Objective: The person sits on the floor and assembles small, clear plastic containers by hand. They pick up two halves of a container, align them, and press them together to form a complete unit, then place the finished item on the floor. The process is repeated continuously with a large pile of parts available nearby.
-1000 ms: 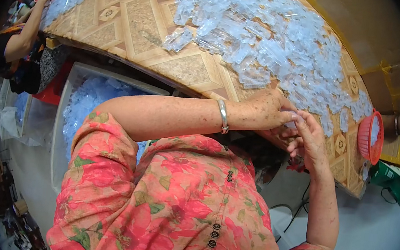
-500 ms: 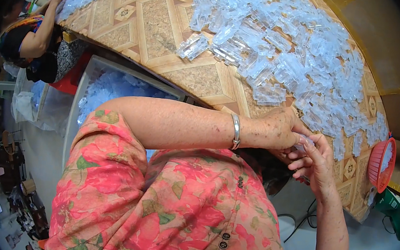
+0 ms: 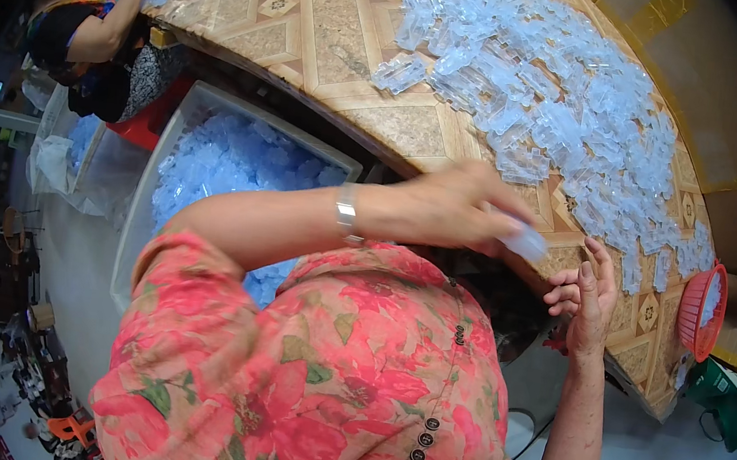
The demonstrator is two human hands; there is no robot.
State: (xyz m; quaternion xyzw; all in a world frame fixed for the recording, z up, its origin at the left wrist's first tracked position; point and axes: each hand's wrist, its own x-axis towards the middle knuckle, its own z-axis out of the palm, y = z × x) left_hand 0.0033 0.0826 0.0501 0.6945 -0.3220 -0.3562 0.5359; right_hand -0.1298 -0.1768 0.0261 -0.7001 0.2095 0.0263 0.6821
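My left hand, smeared by motion and with a silver watch or bracelet at its wrist, grips a small clear plastic piece over the table's near edge. To its right, my right hand is raised with fingers apart and slightly curled, and nothing shows in it. Beyond both hands, a wide spread of similar clear bluish plastic pieces covers part of the wood-patterned table. One piece lies at the left side of the spread.
Below the table's edge at left stands a pale bin filled with bluish plastic pieces. A red basket sits at the table's right end, near a green bag. At far left another person reaches over the table.
Both hands were together at the plastic piece. Now my left hand has drawn away to the left with it, and my right hand has let go and opened. The view has shifted slightly.
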